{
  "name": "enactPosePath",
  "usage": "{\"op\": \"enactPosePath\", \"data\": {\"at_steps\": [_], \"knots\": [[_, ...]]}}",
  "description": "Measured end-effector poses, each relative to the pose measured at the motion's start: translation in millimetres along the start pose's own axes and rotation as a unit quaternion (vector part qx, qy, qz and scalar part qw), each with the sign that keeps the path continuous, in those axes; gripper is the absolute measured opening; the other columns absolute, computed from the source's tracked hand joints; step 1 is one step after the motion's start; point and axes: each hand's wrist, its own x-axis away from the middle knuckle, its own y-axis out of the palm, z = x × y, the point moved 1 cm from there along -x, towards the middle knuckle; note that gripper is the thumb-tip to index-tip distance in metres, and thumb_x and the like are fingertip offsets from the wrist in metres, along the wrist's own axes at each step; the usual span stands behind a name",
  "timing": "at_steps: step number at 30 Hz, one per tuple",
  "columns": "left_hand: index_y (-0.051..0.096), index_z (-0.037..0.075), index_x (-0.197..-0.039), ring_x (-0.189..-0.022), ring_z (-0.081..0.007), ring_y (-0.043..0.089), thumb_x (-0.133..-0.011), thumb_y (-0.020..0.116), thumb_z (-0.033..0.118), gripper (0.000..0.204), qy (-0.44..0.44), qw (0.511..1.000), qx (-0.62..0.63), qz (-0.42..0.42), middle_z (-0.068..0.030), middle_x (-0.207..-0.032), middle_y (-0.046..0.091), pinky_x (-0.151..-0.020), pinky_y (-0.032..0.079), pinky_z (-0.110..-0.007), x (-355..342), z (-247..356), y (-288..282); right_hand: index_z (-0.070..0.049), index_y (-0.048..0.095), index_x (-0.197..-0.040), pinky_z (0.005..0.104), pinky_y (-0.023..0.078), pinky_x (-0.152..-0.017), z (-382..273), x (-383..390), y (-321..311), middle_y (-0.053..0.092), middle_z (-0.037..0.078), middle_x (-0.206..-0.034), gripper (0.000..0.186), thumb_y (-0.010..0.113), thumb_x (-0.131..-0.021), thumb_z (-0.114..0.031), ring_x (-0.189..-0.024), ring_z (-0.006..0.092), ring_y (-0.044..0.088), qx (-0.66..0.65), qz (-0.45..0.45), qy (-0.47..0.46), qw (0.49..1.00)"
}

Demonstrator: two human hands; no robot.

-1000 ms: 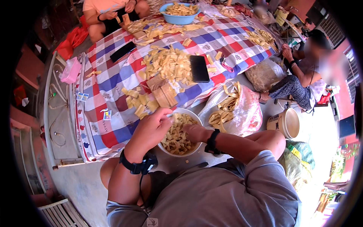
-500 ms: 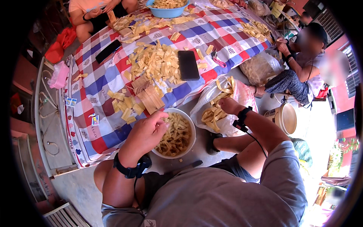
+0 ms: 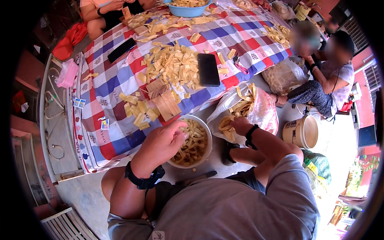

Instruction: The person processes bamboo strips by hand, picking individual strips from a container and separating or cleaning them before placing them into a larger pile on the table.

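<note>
My left hand (image 3: 162, 143) hovers over the left rim of a white bucket (image 3: 210, 145), its fingers curled together; what they hold, if anything, is hidden. Pale yellow and browner cut pieces (image 3: 191, 146) fill much of the bucket. To its right, my right hand (image 3: 241, 126) grips a bent bundle of pale yellow dried strips (image 3: 227, 128) at the near edge of an open plastic bag (image 3: 267, 116). More long strips (image 3: 245, 105) lie in the bag. Both wrists wear black bands.
On the checked tablecloth (image 3: 116, 86) lie a heap of short yellow pieces (image 3: 172, 66), wooden blocks (image 3: 166, 105), two dark phones (image 3: 209, 70) and pink-handled scissors (image 3: 241, 66). A blue basin (image 3: 187, 11) stands at the back. Beyond the bag are a beige bucket (image 3: 301, 132) and seated people.
My right hand has come down and toward the white bucket, drawing a bundle of strips to the bag's edge. My left hand stays by the bucket. The whole view has shifted slightly.
</note>
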Motion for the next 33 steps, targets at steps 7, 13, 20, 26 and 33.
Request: {"op": "enactPosePath", "data": {"at_steps": [7,13,20,26,33], "knots": [[0.058,0.002,-0.117,-0.079,-0.022,0.067,-0.095,0.06,0.016,0.026,0.029,0.999,0.002,0.018,-0.0143,-0.09,0.07,-0.072,0.051,-0.033,5.5,0.2,1.5,0.0,0.067,-0.098,0.0501,0.05,-0.084,7.8,28.8,-97.7,0.069,0.021,-0.097,0.024,0.056,-0.089,-0.02,-0.095,0.0397,0.066,-0.135,0.067,0.042,0.988],[0.058,0.002,-0.117,-0.076,-0.0184,0.065,-0.095,0.061,0.017,0.026,0.037,0.999,0.009,0.011,-0.0125,-0.087,0.069,-0.069,0.05,-0.032,4.1,-4.7,12.1,0.003,0.062,-0.087,0.0352,0.049,-0.071,30.0,77.7,-140.2,0.064,0.011,-0.072,0.037,0.053,-0.098,-0.031,-0.069,0.022,0.062,-0.441,0.23,0.124,0.859],[0.058,0.003,-0.118,-0.074,-0.0088,0.058,-0.098,0.059,0.017,0.024,-0.007,0.995,0.078,-0.058,-0.0008,-0.086,0.062,-0.069,0.048,-0.025,1.6,-19.1,28.8,-0.002,0.057,-0.08,0.026,0.043,-0.061,-45.3,148.1,-262.7,0.055,0.001,-0.07,0.034,0.05,-0.103,-0.026,-0.065,0.0088,0.051,-0.458,0.366,0.031,0.81],[0.056,0.0,-0.123,-0.082,-0.0093,0.062,-0.101,0.055,0.014,0.026,-0.028,0.966,0.222,-0.131,-0.0051,-0.099,0.067,-0.076,0.05,-0.024,4.9,-8.2,42.3,0.0,0.055,-0.081,0.0333,0.044,-0.06,-94.3,191.4,-324.3,0.048,0.006,-0.066,0.031,0.052,-0.102,-0.023,-0.063,0.0147,0.048,-0.362,0.521,-0.075,0.77],[0.055,0.002,-0.126,-0.086,-0.0124,0.066,-0.102,0.054,0.021,0.03,0.045,0.956,0.264,-0.12,-0.0092,-0.107,0.068,-0.079,0.051,-0.026,14.0,62.1,32.1,0.001,0.057,-0.083,0.0337,0.043,-0.062,-123.1,216.0,-373.7,0.051,0.009,-0.07,0.029,0.052,-0.101,-0.022,-0.065,0.0174,0.048,-0.395,0.565,-0.153,0.708]]}}
